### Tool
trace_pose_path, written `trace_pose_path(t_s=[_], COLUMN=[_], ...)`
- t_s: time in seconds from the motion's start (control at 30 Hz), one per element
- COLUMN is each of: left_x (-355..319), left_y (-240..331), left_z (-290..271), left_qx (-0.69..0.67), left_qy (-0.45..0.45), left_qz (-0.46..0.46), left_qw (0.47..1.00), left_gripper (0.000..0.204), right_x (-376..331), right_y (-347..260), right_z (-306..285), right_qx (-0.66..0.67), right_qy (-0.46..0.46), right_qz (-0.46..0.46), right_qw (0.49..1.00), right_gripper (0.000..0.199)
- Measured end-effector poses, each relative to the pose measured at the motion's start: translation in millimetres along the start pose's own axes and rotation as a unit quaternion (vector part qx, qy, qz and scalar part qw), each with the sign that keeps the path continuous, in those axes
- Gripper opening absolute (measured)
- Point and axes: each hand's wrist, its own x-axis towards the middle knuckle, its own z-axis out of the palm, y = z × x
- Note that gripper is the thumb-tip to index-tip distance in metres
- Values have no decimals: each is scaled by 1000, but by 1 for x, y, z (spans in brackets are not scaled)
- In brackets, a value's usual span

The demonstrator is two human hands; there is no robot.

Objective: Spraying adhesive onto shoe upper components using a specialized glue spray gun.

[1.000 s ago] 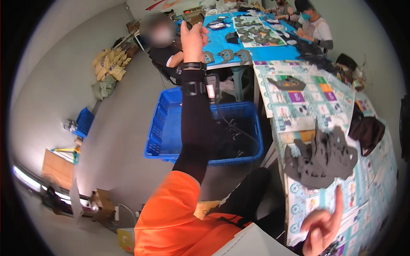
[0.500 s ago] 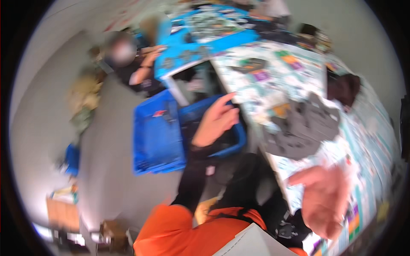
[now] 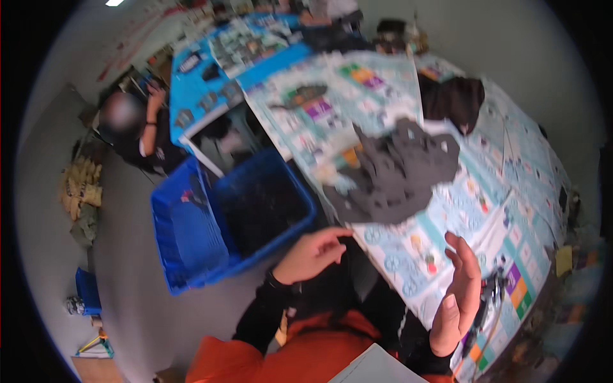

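Note:
My left hand hovers by the near left edge of the paper-covered table, close to the rim of a blue crate. Its fingers are loosely bent and apart, with nothing visible in them. My right hand is raised over the table's near side, open, fingers pointing up and the palm facing left. It holds nothing. Beyond both hands lies a heap of flat dark grey cut pieces, some with holes, overlapping each other. A smaller grey piece lies farther off on the printed paper.
Two blue plastic crates sit left of the table, one overlapping the other. A black tool with an orange cord lies beside my right hand. A co-worker's arm is at the blue table. Dark cloth lies at the far right.
My view has swung, shifting the table and crates leftward in the picture. My left hand has drawn back from over the crate to the table edge. The right hand is now upright, fingers raised.

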Motion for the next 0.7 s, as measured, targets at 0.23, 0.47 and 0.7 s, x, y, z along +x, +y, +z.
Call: trace_pose_path(t_s=[0.23,0.47,0.7], left_x=[-25,-15,-20], left_y=[11,0,3], left_z=[55,94,86], left_qx=[68,45,69], left_qy=[-72,-72,-70], left_qz=[51,92,76], left_qw=[994,992,992], left_gripper=[31,30,26], right_x=[-26,-26,3], right_y=[31,7,50], right_z=[-7,-18,-41], right_qx=[12,207,468], right_qy=[203,409,140], right_qz=[-133,-151,141], right_qw=[970,876,861], right_gripper=[79,60,57])
